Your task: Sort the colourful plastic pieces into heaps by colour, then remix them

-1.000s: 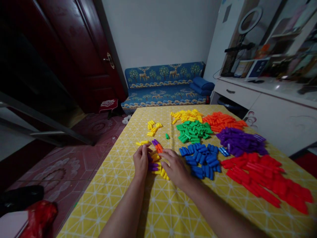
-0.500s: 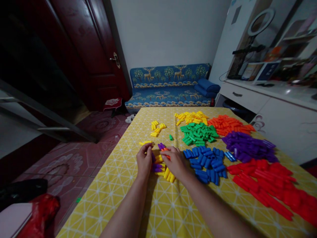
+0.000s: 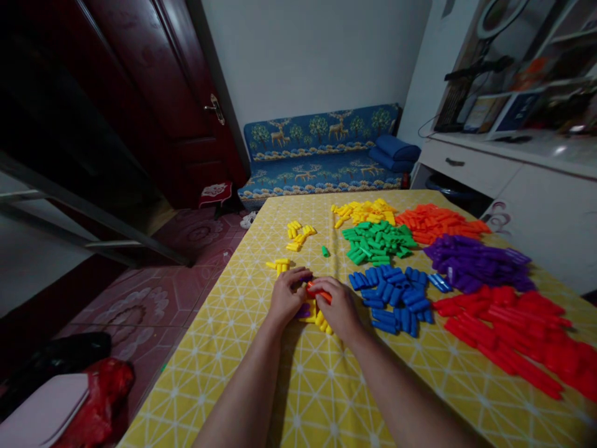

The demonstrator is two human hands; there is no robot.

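Observation:
My right hand [image 3: 339, 306] is closed, its thumb and fingers pinching an orange plastic tube piece [image 3: 323, 295]. My left hand [image 3: 288, 295] is beside it with curled fingers, over a purple piece [image 3: 303, 311]; what its fingertips grip is hidden. Both hands are close over a small assembly of purple and yellow pieces on the table. Several yellow pieces [image 3: 323, 323] lie by my right wrist. Just beyond my left hand is a small group of yellow pieces [image 3: 281, 264]. A lone green piece [image 3: 325, 251] lies further off.
Piles of blue [image 3: 395, 295], green [image 3: 377, 241], yellow [image 3: 366, 212], orange [image 3: 436, 223], purple [image 3: 478, 261] and red pieces [image 3: 508, 336] spread over the right side of the yellow tablecloth [image 3: 224, 361]. A loose yellow cluster [image 3: 298, 235] lies further back. A blue sofa [image 3: 321, 155] stands behind.
My left hand has moved right, closer to my right hand, and away from the yellow pieces beyond it, which now show more. The head view has shifted slightly.

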